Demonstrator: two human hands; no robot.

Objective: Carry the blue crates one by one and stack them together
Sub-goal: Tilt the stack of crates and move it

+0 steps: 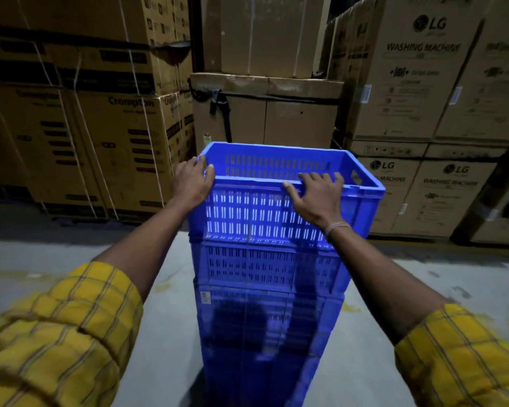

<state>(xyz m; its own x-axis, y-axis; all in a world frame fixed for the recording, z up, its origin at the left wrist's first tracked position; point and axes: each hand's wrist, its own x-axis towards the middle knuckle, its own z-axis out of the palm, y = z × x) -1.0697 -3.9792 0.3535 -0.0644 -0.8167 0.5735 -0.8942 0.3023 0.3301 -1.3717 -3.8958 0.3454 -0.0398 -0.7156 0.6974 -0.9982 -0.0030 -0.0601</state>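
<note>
While both hands grip its near rim, left hand [192, 181] at the corner, right hand [318, 198] alongside, the slotted blue top crate [256, 212] caps the stack [265, 304].

I had only the head view, worn on the person's head; it looked forward and down, close over the stack of blue crates [272, 259], toward stacked cardboard boxes [265, 110] beyond.

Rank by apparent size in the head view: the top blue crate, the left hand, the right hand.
1. Top blue crate, clearly largest.
2. Left hand and right hand look about equal, so I won't rank them; both rest on the crate's near rim.
</note>
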